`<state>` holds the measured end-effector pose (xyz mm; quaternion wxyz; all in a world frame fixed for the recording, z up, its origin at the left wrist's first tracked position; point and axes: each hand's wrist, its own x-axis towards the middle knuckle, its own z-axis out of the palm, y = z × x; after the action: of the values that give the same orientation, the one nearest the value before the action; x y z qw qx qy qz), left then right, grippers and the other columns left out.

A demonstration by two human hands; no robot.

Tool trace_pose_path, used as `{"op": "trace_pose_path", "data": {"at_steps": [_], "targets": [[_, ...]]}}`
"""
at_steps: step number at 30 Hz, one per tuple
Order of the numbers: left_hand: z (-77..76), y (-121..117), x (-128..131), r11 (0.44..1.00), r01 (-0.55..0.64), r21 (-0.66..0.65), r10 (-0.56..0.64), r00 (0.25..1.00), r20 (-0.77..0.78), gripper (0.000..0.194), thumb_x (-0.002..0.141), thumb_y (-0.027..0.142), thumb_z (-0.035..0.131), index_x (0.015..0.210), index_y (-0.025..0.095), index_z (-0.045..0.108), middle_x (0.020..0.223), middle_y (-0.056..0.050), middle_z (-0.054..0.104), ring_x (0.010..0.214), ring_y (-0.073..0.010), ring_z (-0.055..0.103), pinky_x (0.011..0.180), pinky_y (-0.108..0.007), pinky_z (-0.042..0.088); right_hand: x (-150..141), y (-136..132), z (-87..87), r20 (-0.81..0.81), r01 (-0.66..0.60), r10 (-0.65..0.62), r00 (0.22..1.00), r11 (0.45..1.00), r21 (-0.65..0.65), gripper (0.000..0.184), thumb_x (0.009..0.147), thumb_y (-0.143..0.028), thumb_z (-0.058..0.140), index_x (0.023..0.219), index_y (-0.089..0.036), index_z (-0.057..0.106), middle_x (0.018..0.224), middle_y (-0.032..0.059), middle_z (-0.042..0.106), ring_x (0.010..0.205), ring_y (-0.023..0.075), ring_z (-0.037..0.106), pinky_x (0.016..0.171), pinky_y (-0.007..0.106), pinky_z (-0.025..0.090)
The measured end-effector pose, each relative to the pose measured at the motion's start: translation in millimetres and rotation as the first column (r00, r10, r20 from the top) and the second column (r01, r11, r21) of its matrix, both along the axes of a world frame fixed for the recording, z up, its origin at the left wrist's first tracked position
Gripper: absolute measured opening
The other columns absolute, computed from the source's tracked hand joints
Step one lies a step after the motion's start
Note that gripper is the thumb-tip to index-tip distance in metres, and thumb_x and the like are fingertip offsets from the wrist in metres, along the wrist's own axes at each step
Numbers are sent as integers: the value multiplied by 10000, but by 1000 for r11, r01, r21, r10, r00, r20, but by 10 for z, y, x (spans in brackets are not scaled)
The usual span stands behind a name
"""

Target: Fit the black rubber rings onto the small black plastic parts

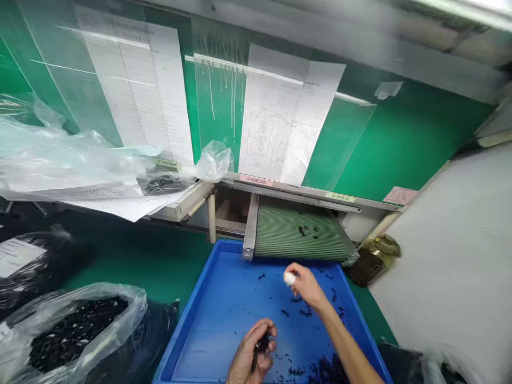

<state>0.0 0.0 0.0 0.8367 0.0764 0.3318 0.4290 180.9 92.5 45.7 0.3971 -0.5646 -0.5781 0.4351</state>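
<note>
Tray [216, 309], one, beneath my right hand [304, 285], pinching one white lump [288, 278], and my left hand [253, 353], curled around black bits [262, 343] I can't count, one conveyor belt [282, 226] ahead.

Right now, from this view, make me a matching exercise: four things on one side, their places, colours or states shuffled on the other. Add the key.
Things:
1. Left hand
2. Right hand
3. Conveyor belt
4. Jar

Descriptions:
A. Has a small white thing at its fingertips
B. Yellowish, near the white wall
C. Curled around something dark, over the blue tray
D. Green and ribbed, with a few dark bits on it

Pairs: 1-C, 2-A, 3-D, 4-B
</note>
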Motion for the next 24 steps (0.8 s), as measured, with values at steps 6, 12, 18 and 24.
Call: {"op": "trace_pose_path", "data": {"at_steps": [6, 12, 18, 24], "targets": [[128, -128, 68, 983, 74, 166, -68, 997, -43, 315, 659, 340, 777, 821, 141, 594, 701, 14, 556, 471, -28, 471, 309, -91, 151, -273, -1014, -125, -22, 99, -98, 995, 994, 46, 145, 627, -282, 611, 711, -205, 522, 578, -72, 434, 465, 67, 390, 406, 185, 315], [229, -563, 210, 991, 132, -4, -131, 988, 77, 286, 823, 409, 599, 815, 124, 600, 640, 14, 511, 432, -37, 465, 281, -91, 189, -219, -1710, -49, -91, 151, -151, 984, 989, -6, 198, 664, -295, 658, 817, -198, 577, 650, -53, 487, 565, 85, 442, 494, 198, 386], [343, -801, 176, 985, 171, 13, -171, 979, 109, 362, 886, 432, 480, 821, 103, 617, 679, -34, 551, 501, -82, 529, 284, -108, 276, -123, -2164, -150, -140, 151, -160, 977, 986, -72, 223, 702, -308, 621, 884, -186, 578, 734, -14, 557, 627, 118, 536, 532, 236, 468], [280, -939, 164, 986, 169, 6, -169, 982, 79, 264, 871, 346, 542, 835, 99, 626, 727, -57, 600, 593, -121, 616, 344, -133, 420, -125, -2350, -207, -135, 191, -198, 971, 980, -57, 187, 679, -265, 649, 826, -194, 559, 746, -9, 569, 680, 125, 539, 557, 224, 473]]}}
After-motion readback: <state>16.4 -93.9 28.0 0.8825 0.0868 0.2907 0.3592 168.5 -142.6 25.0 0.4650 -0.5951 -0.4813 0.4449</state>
